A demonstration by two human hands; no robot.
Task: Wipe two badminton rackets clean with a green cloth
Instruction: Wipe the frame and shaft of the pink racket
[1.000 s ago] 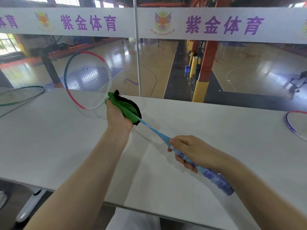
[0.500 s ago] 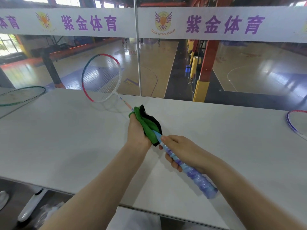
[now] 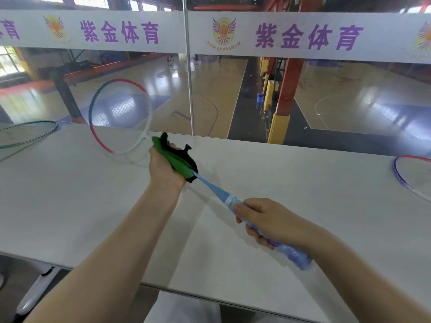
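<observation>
Racket [image 3: 211,186] is held above the tabletop [image 3: 70,206]: your right hand [image 3: 268,221] grips its handle, your left hand [image 3: 166,167] clamps the green cloth [image 3: 173,157] round the shaft near the head.

Bare forearms, hands [image 3: 166,167] — no sleeves visible.

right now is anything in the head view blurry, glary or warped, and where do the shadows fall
Head view: the racket head is motion-blurred, its strings faint; the green cloth in the left hand and the right hand on the handle look sharp. Glare streaks the court floor behind the glass. Wide-angle bending curves the banner and table edge. Soft arm and shaft shadows fall on the table.
</observation>
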